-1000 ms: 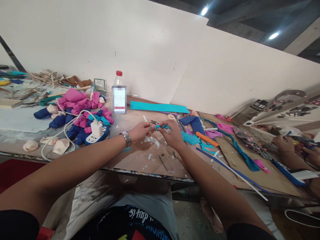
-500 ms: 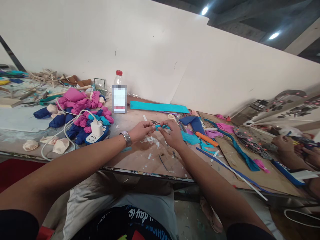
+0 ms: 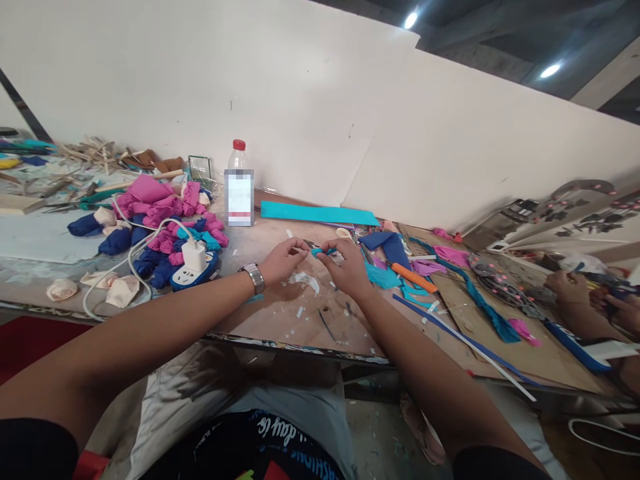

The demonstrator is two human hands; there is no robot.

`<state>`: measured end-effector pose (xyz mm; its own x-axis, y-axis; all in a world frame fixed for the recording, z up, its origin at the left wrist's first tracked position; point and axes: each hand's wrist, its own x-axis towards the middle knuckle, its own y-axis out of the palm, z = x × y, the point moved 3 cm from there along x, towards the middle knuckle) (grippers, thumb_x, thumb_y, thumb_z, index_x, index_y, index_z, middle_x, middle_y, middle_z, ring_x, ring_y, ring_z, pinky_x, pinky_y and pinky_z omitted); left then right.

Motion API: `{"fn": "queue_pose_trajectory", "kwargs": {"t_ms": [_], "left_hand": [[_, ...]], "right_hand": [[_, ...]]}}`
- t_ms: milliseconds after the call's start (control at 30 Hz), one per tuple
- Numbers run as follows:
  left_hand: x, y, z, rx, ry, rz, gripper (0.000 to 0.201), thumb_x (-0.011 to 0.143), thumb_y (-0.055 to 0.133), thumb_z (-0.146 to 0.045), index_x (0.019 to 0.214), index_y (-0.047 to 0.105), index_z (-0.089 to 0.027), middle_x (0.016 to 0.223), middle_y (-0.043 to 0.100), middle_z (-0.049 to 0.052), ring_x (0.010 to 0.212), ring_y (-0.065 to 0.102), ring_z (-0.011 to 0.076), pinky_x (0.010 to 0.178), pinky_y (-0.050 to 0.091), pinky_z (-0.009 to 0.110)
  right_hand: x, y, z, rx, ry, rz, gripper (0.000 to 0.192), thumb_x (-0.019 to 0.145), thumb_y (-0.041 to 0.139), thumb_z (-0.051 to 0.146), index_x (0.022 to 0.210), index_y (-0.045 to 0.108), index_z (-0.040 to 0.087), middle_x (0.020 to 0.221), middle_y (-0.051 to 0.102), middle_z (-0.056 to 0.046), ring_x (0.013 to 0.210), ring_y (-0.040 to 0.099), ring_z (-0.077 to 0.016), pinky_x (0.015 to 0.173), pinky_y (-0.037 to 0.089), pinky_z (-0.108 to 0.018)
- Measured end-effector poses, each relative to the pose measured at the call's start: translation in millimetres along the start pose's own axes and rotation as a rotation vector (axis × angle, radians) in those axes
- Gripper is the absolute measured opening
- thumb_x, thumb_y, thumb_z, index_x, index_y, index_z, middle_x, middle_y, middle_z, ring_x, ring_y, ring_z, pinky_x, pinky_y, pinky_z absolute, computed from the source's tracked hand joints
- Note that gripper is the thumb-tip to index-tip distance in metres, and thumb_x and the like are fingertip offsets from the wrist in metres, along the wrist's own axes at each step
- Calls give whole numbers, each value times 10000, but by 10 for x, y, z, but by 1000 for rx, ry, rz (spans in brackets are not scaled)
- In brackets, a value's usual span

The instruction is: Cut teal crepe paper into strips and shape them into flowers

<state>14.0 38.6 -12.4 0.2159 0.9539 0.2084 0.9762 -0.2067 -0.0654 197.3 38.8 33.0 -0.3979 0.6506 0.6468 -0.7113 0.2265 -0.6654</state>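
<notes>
Above the worktable, my right hand (image 3: 349,268) pinches a small twisted piece of turquoise crepe paper (image 3: 317,252) between thumb and fingertips. Just left of it, my left hand (image 3: 283,263), with a metal watch on its wrist, is closed in a pinch. Its fingertips are a little apart from the visible turquoise piece, and whatever they hold is too small to make out. Behind both hands lies a long flat turquoise strip (image 3: 320,213). Turquoise scraps (image 3: 383,275) and an orange-handled tool (image 3: 413,278) lie right of my right hand.
On the left, pink and navy crepe paper bundles (image 3: 150,200) surround a power strip (image 3: 193,275) with a white cable. A red-capped bottle (image 3: 239,193) stands by the wall. Cardboard (image 3: 467,313) and a thin white stick (image 3: 480,353) lie right. Another person's hands (image 3: 570,287) work at far right.
My left fingertips have drawn slightly left, away from the turquoise piece, which shows less now. My right hand still pinches it in nearly the same place.
</notes>
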Motion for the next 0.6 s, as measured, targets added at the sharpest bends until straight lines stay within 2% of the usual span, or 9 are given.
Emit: {"fn": "queue_pose_trajectory", "kwargs": {"t_ms": [133,233,433,600], "left_hand": [[-31,-25,-93,198,184,-27,275,848,675,-361,1066,658,-195,1138,673,78,899,596,167,726,493,280],[-53,-14,-135,326,251,-9,275,804,725,-330,1047,696,-206,1149,681,78,964,606,197,772,498,305],[-66,-15,-146,428,315,6,251,874,658,-324,1090,726,-216,1179,681,88,1007,621,218,833,499,336],[-79,-19,-168,449,339,-34,394,793,713,-251,1183,669,-210,1201,655,92,992,610,218,878,500,363]], "right_hand": [[12,-2,7,-19,-19,21,160,914,688,403,935,677,244,937,735,-40,952,625,-250,898,461,-429],[13,3,12,-23,-21,27,175,918,681,421,917,682,246,918,738,-36,955,627,-251,892,456,-430],[17,6,8,-38,-14,33,201,914,682,443,898,683,243,904,739,-43,949,628,-258,868,450,-432],[15,14,2,-28,-11,31,196,904,701,438,906,686,242,915,744,-39,963,632,-257,899,444,-435]]}}
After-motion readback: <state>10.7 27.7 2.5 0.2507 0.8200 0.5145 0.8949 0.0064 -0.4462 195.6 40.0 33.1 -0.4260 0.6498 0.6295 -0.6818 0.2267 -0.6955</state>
